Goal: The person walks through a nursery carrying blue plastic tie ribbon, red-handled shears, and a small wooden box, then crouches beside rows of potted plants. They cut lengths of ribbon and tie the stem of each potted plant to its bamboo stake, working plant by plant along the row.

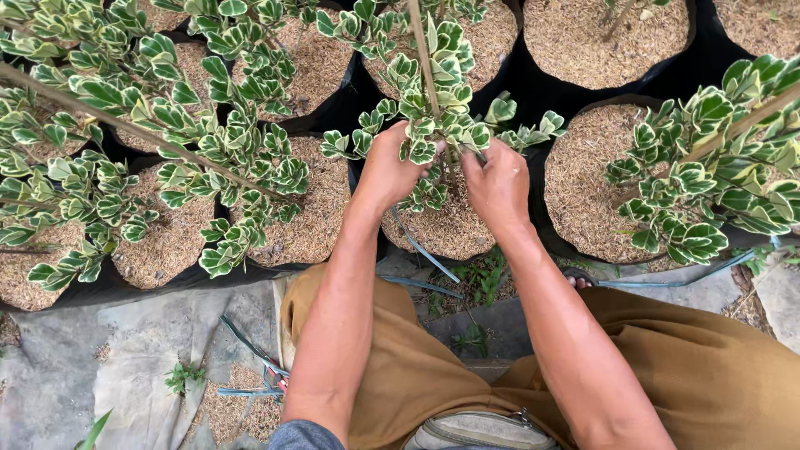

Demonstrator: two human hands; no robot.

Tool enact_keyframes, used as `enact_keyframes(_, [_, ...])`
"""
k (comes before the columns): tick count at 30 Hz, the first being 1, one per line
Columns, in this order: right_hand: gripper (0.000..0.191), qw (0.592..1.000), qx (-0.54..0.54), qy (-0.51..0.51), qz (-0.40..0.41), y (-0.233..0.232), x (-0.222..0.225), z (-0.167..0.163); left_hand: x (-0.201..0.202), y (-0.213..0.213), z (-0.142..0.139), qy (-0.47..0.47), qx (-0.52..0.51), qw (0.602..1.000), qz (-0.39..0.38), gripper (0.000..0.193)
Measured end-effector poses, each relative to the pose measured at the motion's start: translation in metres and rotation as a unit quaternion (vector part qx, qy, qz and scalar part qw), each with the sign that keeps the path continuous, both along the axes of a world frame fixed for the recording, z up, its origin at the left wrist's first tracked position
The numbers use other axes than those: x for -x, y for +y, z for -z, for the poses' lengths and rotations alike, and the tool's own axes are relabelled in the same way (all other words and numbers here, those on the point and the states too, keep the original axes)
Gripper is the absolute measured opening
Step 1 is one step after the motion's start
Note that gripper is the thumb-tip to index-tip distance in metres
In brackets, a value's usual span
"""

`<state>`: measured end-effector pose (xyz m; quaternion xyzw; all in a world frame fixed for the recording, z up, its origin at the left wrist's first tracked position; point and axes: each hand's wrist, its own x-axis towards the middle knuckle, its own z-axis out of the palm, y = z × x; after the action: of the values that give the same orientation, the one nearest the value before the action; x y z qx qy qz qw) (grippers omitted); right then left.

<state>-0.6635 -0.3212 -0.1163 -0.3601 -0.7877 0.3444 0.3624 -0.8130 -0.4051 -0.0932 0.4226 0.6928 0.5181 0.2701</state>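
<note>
While I'm looking down from the head camera, both hands are working at the stem of the middle plant [433, 92], right where it meets the upright bamboo stake [422, 50]. My left hand [390, 171] is curling around the foliage, fingers closed over leaves and stem; I can't tell exactly what it's pinching because the leaves are covering the fingertips. My right hand [497, 185] is pressing in from the other side, fingers bunched together at the same spot, again half hidden.

Progress, as a judgement: the plant is already standing in its black grow bag [533, 225], filled with rice-husk mix [450, 229], and the stake is already in. Whatever is going on at the stem looks mid-step; I'm not seeing a finished tie or knot, though one could be hidden.

Neighbouring bags [583, 167] are sitting just beside this one, several also staked and leafy. Blue-grey strips [425, 250] are lying on the ground near my knees, more [250, 350] on the grey ground sheet [75, 367] to the left.

Packages, labels, signs: the bags are plain black, round, with no tags or printing showing. No signs in view.
</note>
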Motion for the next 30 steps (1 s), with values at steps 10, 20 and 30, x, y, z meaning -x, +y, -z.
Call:
enact_keyframes(10, [0.013,0.988,0.123,0.008,-0.094,0.017,0.006,-0.002,0.01,-0.001,0.011,-0.026,-0.051,0.998,0.018,0.027])
enact_keyframes(20, [0.008,0.937,0.312,0.092,-0.125,0.035,0.023,0.013,0.02,0.005,0.028,-0.081,-0.055,0.995,-0.006,0.031])
enact_keyframes(30, [0.028,0.9,0.392,0.078,-0.173,0.035,0.022,0.012,0.025,0.011,0.046,-0.136,-0.064,0.988,-0.043,0.029])
